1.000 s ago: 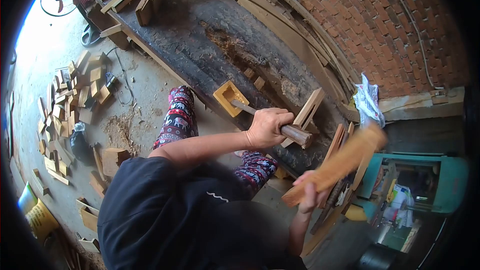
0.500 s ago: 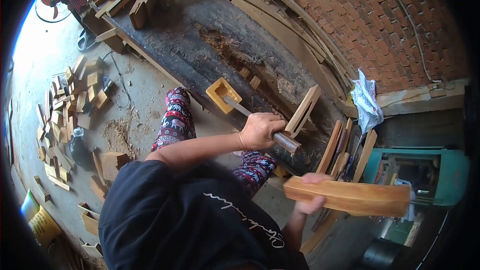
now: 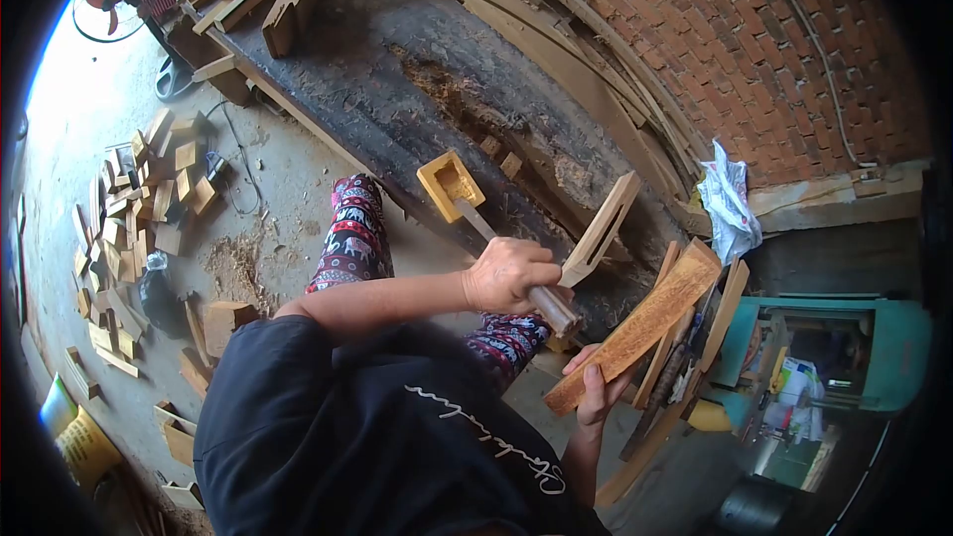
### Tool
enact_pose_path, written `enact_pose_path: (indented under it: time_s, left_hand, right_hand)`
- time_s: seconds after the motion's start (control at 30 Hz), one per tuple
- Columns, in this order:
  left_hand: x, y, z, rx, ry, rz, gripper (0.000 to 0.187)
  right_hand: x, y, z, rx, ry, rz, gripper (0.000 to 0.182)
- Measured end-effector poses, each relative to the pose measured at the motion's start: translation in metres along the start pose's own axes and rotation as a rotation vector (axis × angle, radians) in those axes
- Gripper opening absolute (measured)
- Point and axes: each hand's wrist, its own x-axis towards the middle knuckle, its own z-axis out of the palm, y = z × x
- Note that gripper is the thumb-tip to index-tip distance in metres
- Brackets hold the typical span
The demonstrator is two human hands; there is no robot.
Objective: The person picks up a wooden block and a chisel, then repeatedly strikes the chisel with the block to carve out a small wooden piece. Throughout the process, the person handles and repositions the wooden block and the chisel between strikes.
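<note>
My left hand (image 3: 508, 275) is closed around the wooden handle of a chisel (image 3: 475, 218). The blade's tip meets the near edge of the recess in a small yellowish wooden block (image 3: 433, 182), which lies on the dark workbench. My right hand (image 3: 599, 387) grips the lower end of a thick wooden bar (image 3: 640, 323). That bar is tilted, its far end raised up and to the right, apart from the chisel handle. Beyond my left hand a slotted wooden piece (image 3: 602, 230) stands on the bench.
The dark, pitted workbench (image 3: 357, 89) holds wood chips and, at its far end, stacked boards (image 3: 288, 5). Many offcuts (image 3: 129, 208) lie on the floor to the left. Tools and wooden strips (image 3: 730, 308) stand at the right, beside a green machine (image 3: 898, 347) and a plastic bag (image 3: 727, 194).
The wooden bar in my right hand has swung from nearly level to a steep slant, its far end rising. My left hand and the chisel have shifted slightly, the handle end lower.
</note>
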Motion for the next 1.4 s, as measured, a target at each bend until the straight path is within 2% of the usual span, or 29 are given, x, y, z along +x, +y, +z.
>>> enact_pose_path:
  time_s: [0.1, 0.17, 0.2, 0.27, 0.37, 0.43, 0.5, 0.53, 0.57, 0.63, 0.67, 0.7, 0.77, 0.8, 0.83, 0.9, 0.93, 0.97, 1.03, 1.07, 1.1, 1.17, 1.2, 1.23, 1.3, 1.33, 1.37, 1.4]
  left_hand:
    - [0.008, 0.003, -0.003, 0.019, 0.078, -0.075, 0.027]
    - [0.015, 0.003, -0.002, -0.001, 0.1, -0.127, 0.025]
    - [0.02, 0.002, -0.002, -0.009, 0.142, -0.172, 0.025]
    - [0.027, 0.0, -0.004, -0.018, 0.168, -0.288, 0.03]
    - [0.035, -0.009, -0.004, -0.06, 0.23, -0.365, 0.028]
    - [0.038, -0.011, -0.004, -0.058, 0.233, -0.407, 0.025]
    - [0.041, -0.013, -0.004, -0.105, 0.287, -0.416, 0.022]
    - [0.044, -0.015, -0.006, -0.103, 0.29, -0.413, 0.022]
    - [0.047, -0.015, -0.009, -0.101, 0.33, -0.433, 0.022]
    - [0.051, -0.018, -0.013, -0.095, 0.368, -0.443, 0.023]
    - [0.051, -0.02, -0.013, -0.067, 0.36, -0.432, 0.023]
    - [0.048, -0.02, -0.011, -0.044, 0.346, -0.426, 0.023]
    - [0.042, -0.019, -0.004, -0.1, 0.325, -0.446, 0.023]
    - [0.041, -0.017, -0.002, -0.106, 0.319, -0.43, 0.023]
    - [0.042, -0.015, -0.001, -0.113, 0.313, -0.412, 0.023]
    - [0.043, -0.014, -0.001, -0.1, 0.314, -0.403, 0.023]
    - [0.045, -0.017, -0.002, -0.086, 0.324, -0.42, 0.023]
    - [0.045, -0.017, -0.002, -0.076, 0.324, -0.442, 0.023]
    - [0.047, -0.021, -0.006, -0.056, 0.346, -0.424, 0.022]
    - [0.044, -0.018, -0.002, -0.069, 0.3, -0.427, 0.02]
    - [0.041, -0.015, 0.001, -0.082, 0.252, -0.424, 0.019]
    - [0.031, -0.013, 0.01, -0.081, 0.181, -0.359, 0.023]
    - [0.029, -0.011, 0.011, -0.068, 0.169, -0.34, 0.023]
    - [0.027, -0.01, 0.011, -0.053, 0.159, -0.32, 0.023]
    - [0.029, -0.011, 0.01, -0.035, 0.163, -0.315, 0.024]
    - [0.031, -0.011, 0.008, -0.037, 0.189, -0.325, 0.022]
    - [0.034, -0.013, 0.006, -0.034, 0.221, -0.332, 0.021]
    - [0.034, -0.012, 0.003, -0.022, 0.176, -0.369, 0.022]
  right_hand:
    - [-0.002, 0.004, -0.002, 0.003, 0.012, 0.017, 0.067]
    - [0.001, 0.002, -0.006, 0.067, 0.028, 0.036, 0.082]
    - [0.004, -0.001, -0.008, 0.066, 0.026, 0.036, 0.082]
    - [0.012, -0.015, -0.011, 0.074, 0.068, -0.033, 0.079]
    - [0.028, -0.034, -0.01, -0.025, 0.122, -0.242, 0.049]
    - [0.029, -0.031, 0.0, 0.068, 0.175, -0.275, 0.047]
    - [0.027, -0.004, 0.002, -0.254, 0.071, -0.322, 0.042]
    - [0.015, 0.01, -0.005, -0.23, -0.063, -0.04, 0.046]
    - [0.015, 0.025, 0.002, -0.206, -0.09, 0.166, 0.066]
    - [0.017, 0.018, -0.002, -0.119, -0.08, 0.166, 0.082]
    - [0.021, 0.008, -0.002, -0.112, -0.013, 0.068, 0.081]
    - [0.023, -0.002, 0.002, 0.04, 0.035, -0.045, 0.074]
    - [0.037, -0.016, -0.01, -0.075, 0.001, -0.348, 0.057]
    - [0.047, -0.04, 0.035, 0.252, 0.256, -0.444, 0.045]
    - [0.042, -0.027, 0.023, 0.249, 0.258, -0.447, 0.045]
    - [0.027, 0.019, -0.009, -0.503, -0.231, -0.279, 0.061]
    - [0.025, 0.025, 0.02, -0.396, -0.021, -0.159, 0.074]
    - [0.024, 0.034, 0.014, -0.54, -0.058, -0.233, 0.087]
    - [0.02, 0.041, 0.002, -0.214, 0.091, -0.161, 0.082]
    - [0.028, 0.007, 0.014, -0.037, 0.099, -0.129, 0.071]
    - [0.037, -0.015, 0.02, -0.091, 0.159, -0.252, 0.059]
    - [0.049, -0.028, 0.024, 0.136, 0.261, -0.435, 0.056]
    - [0.052, -0.034, 0.043, 0.187, 0.437, -0.539, 0.055]
    - [0.033, 0.014, 0.008, 0.235, 0.121, -0.436, 0.069]
    - [0.001, 0.07, 0.001, -0.333, 0.153, -0.083, 0.081]
    - [0.005, 0.062, 0.003, -0.194, 0.028, 0.026, 0.091]
    - [0.004, 0.042, -0.003, -0.283, 0.031, 0.037, 0.086]
    - [0.012, 0.029, -0.002, -0.174, 0.112, 0.007, 0.081]
